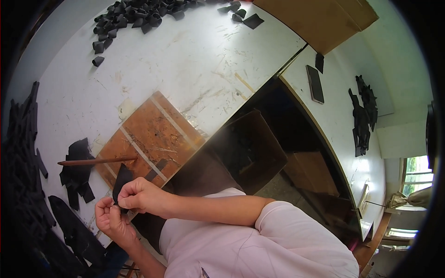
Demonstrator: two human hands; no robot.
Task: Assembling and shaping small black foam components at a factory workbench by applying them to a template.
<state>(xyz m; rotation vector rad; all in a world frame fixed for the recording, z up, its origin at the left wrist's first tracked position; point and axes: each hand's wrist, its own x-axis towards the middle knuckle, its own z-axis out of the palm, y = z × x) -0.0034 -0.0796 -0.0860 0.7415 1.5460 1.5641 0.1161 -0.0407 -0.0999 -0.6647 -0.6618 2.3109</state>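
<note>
My right hand (146, 197) pinches a small piece of dark, flexible sheet material (122, 180), which stands up above its fingers. Close beside it, my left hand (112, 221) has its fingertips closed at the lower end of the same piece. Both hands are over the near edge of a brown board (153, 132) with pale strips of tape across it. A slim reddish-brown stick (95, 161) lies partly on the board, its left end over a stack of dark flat pieces (77, 162). Another small dark strip (156, 169) rests on the board near my right hand.
Many curled dark pieces (139, 14) are heaped at the far side of the white table (181, 60). Dark strips (21, 162) pile up at the left. A phone (314, 84) and a cardboard box (324, 23) are at the right; an open box (255, 148) stands below the edge.
</note>
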